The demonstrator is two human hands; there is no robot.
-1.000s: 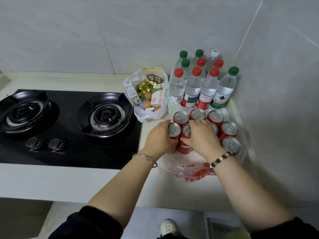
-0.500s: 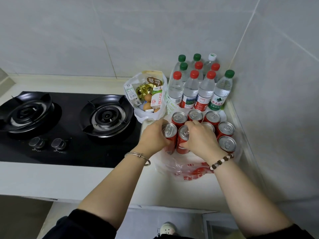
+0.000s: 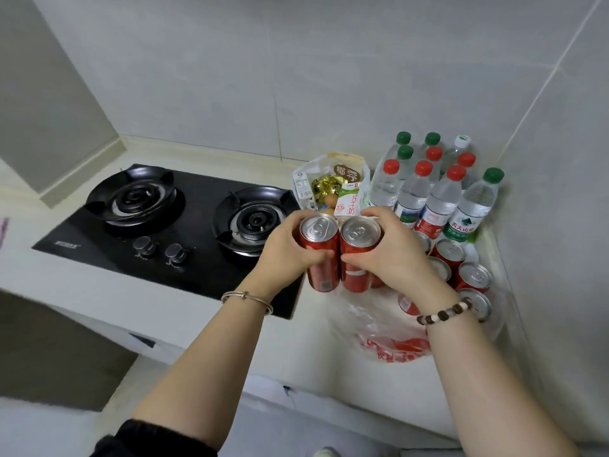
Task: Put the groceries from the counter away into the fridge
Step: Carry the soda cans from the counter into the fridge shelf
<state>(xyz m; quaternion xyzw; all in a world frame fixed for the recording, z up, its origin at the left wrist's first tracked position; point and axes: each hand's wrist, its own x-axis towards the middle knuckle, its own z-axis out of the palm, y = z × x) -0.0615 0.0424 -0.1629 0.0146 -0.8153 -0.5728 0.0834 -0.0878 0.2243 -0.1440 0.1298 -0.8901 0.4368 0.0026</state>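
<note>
My left hand (image 3: 283, 255) grips a red soda can (image 3: 321, 255), held upright above the counter. Right beside it, my right hand (image 3: 392, 255) grips a second red soda can (image 3: 357, 258); the two cans touch. Several more red cans (image 3: 474, 275) stand on a clear plastic bag with red print (image 3: 389, 338) at the counter's right end, partly hidden by my right wrist. Behind them stand several water bottles (image 3: 441, 196) with red, green and white caps. A white bag of groceries (image 3: 333, 186) holds milk cartons, eggs and a gold packet. The fridge is out of view.
A black two-burner gas hob (image 3: 158, 225) with two knobs fills the counter's left part. Tiled walls close the counter at the back and right. The pale counter edge (image 3: 164, 334) runs in front, with floor below.
Both hands closed on the two front cans and lifted them up and left off the plastic bag. The view tilted and shifted, so the hob appears further right.
</note>
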